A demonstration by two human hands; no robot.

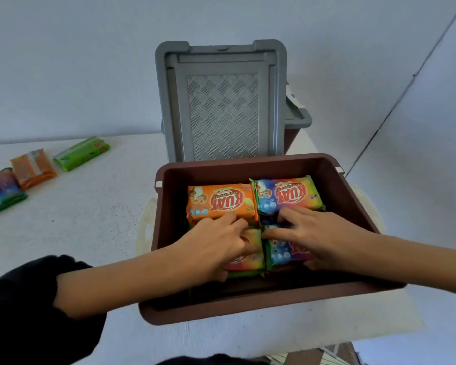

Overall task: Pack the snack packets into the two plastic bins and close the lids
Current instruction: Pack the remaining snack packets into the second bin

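Observation:
A brown plastic bin (248, 308) stands in front of me with its grey lid (223, 111) swung up at the back. Inside lie an orange packet (219, 201) at the far left and a blue-purple packet (287, 193) at the far right. My left hand (216, 241) reaches into the bin and grips a rainbow packet (250, 256) at the near left, fingers curled over its top. My right hand (316, 233) holds a blue packet (284, 251) at the near right, fingers on top and thumb at its near edge. The two near packets touch each other.
A second bin (291, 138) with a grey lid (299, 117) stands behind the first, mostly hidden. On the white table (90, 219) at the far left lie loose packets: a green one (82, 153), an orange one (33, 167) and a blue one (3, 192).

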